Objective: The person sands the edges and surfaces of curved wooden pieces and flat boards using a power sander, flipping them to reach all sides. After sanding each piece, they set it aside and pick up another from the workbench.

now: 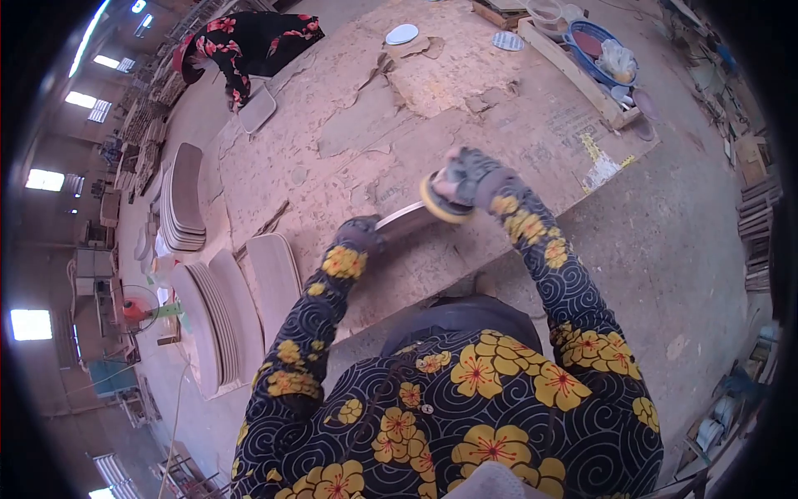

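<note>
At the centre of the frame, my left hand (359, 235), in a dark glove, is closed over the near end of a thin wooden piece (405, 221) that lies on the table (515, 133) and runs up and to the right. My right hand (472, 176), also gloved, is wrapped around a sander (443, 198) whose yellow pad presses on the far end of that piece; the fingers curl fully about the tool's body, which they largely hide. I judge the piece to be light and stiff, a flat board with a smooth, slightly shiny face, liable to slide or chatter under the pad unless it is pinned flat near its end, as the left hand pins it here. The sander looks compact and is best gripped from above over its top. The table surface is worn, patched and dusty. At lower left of the frame, stacks of flat wooden blanks (218, 320) with rounded corners lean on edge, with a further pile (184, 200) above them at left centre. At upper left, another person in a dark sleeve (249, 41) with red flowers bends over a similar blank (258, 108). At upper right, a blue basket (603, 54) sits inside a wooden tray (573, 75), and a pale disc (401, 34) lies on the table at top centre.
</note>
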A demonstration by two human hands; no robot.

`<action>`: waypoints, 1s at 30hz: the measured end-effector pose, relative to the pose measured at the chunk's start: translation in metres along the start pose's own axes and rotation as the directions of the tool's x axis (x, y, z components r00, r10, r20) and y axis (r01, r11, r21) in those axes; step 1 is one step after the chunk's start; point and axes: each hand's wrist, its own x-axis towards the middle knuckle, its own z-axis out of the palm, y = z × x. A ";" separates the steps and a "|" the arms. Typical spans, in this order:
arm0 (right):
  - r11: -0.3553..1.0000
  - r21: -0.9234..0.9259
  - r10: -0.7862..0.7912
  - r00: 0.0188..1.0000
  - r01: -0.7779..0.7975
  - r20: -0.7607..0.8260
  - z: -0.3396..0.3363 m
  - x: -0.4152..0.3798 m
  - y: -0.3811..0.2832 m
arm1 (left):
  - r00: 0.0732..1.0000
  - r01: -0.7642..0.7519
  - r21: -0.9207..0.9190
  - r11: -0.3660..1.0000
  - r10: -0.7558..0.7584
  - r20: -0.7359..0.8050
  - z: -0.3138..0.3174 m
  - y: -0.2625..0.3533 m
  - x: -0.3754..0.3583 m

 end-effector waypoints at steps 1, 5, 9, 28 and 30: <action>0.987 -0.135 -0.094 0.993 0.084 -0.069 0.018 0.005 0.001 | 1.000 -0.014 0.033 0.999 0.013 0.010 -0.002 0.009 0.010; 0.970 -0.029 0.242 0.957 -0.241 0.159 0.007 0.012 0.013 | 0.999 -0.048 0.051 0.998 0.048 0.012 0.005 0.014 0.031; 0.466 0.662 0.489 0.795 -0.587 0.361 0.038 -0.035 0.075 | 1.000 -0.014 0.050 0.999 0.013 0.024 0.004 0.017 0.030; 0.997 -0.069 -0.008 0.955 0.030 0.297 -0.003 0.025 0.017 | 1.000 0.025 0.118 0.993 -0.026 0.013 0.014 0.021 0.025; 0.893 0.330 0.227 0.939 -0.306 0.257 -0.024 0.001 0.025 | 0.998 0.039 0.091 0.995 -0.043 0.035 0.010 0.023 0.026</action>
